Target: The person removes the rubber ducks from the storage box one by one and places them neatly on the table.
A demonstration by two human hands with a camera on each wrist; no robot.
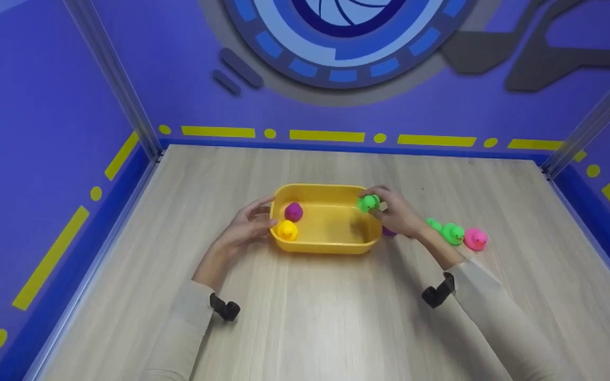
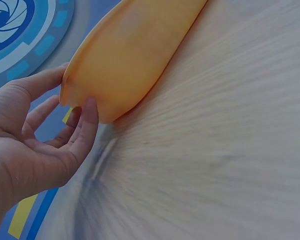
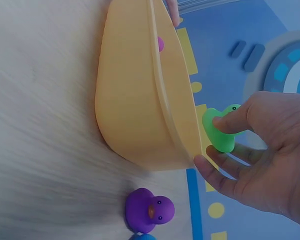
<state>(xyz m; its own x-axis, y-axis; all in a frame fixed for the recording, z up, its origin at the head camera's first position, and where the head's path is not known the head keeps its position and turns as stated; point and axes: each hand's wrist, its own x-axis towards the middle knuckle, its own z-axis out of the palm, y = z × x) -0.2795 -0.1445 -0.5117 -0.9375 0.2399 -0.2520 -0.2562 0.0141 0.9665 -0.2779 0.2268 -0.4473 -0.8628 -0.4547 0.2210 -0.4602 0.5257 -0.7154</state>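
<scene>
A yellow plastic basin stands on the wooden table. My left hand grips its left end, thumb and fingers at the rim, as the left wrist view also shows. A green rubber duck is pinched between thumb and fingers of my right hand, at the basin's right end, by the rim. Inside the basin's left end sit a purple duck and a yellow duck. Just outside the right end lies another purple duck, partly hidden by my right hand in the head view.
Right of my right forearm are two green ducks, one nearer and one partly hidden, beside a pink duck. A bit of something blue shows below the purple duck. Blue-purple panels wall the table at back and sides.
</scene>
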